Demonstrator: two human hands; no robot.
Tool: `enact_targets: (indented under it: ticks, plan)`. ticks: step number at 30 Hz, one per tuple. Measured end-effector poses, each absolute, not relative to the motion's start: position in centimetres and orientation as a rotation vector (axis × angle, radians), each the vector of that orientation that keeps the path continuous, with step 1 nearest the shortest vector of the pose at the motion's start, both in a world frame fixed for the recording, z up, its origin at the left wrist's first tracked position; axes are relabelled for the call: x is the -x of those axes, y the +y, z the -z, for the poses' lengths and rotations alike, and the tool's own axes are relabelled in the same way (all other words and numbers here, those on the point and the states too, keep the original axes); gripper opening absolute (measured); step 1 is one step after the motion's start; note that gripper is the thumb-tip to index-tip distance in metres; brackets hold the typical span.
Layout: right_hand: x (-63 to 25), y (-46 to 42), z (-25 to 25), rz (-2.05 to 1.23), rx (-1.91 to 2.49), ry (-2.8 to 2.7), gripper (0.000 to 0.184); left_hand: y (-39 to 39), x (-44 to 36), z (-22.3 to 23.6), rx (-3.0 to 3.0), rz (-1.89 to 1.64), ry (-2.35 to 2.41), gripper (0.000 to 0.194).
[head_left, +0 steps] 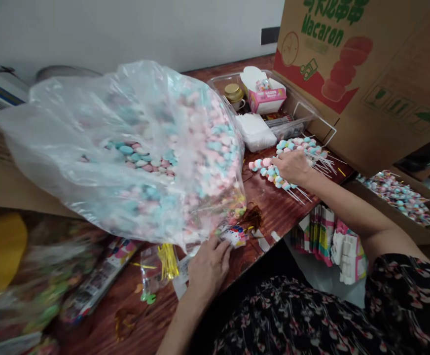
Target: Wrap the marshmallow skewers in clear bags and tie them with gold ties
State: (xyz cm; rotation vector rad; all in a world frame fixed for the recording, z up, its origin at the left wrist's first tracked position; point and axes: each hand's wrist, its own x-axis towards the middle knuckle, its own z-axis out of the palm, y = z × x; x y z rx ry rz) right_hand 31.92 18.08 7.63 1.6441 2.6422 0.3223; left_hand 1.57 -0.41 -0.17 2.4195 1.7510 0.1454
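My right hand is closed over candy skewers at the table's right side, its fingers around one skewer of pink, white and blue candies. Other candy skewers lie under and beside that hand, their white sticks pointing right. My left hand rests at the table's front edge, fingers bent and close together against a small printed plastic bag. The fingertips partly cover the bag's near end. Just behind it bulges a big clear plastic bag full of pastel candies.
A plastic tray at the back holds a pink box and a gold-lidded jar. A tall Macaron carton stands right. Gold twist ties lie left. Below, a carton holds wrapped skewers.
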Motion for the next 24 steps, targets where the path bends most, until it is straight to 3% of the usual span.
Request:
enact_targets:
  ticks: [6, 11, 14, 18, 24]
  plan:
    - [-32.6, 14.1, -6.0, -0.301, -1.704, 2.677, 0.026, 0.2, -0.7, -1.8, -2.275, -0.402, 1.492, 0.034]
    - [-35.8, 7.1, -2.6, -0.224, -2.163, 2.932, 0.025, 7.2, -3.6, -5.0, -2.247, -0.834, 1.318, 0.023]
    - [-36.6, 3.6, 0.2, 0.142, -2.660, 3.017, 0.020, 14.4, -7.8, -6.3, -2.356, -0.666, 1.350, 0.026]
    - [-36.1, 0.2, 2.9, 0.649, -3.243, 2.708, 0.016, 22.5, -13.6, -6.2, -2.439, -0.211, 1.637, 0.033]
    - [-35.6, -2.2, 3.9, 0.923, -3.190, 2.626, 0.014, 25.3, -17.1, -3.4, -2.400, -0.075, 1.669, 0.034]
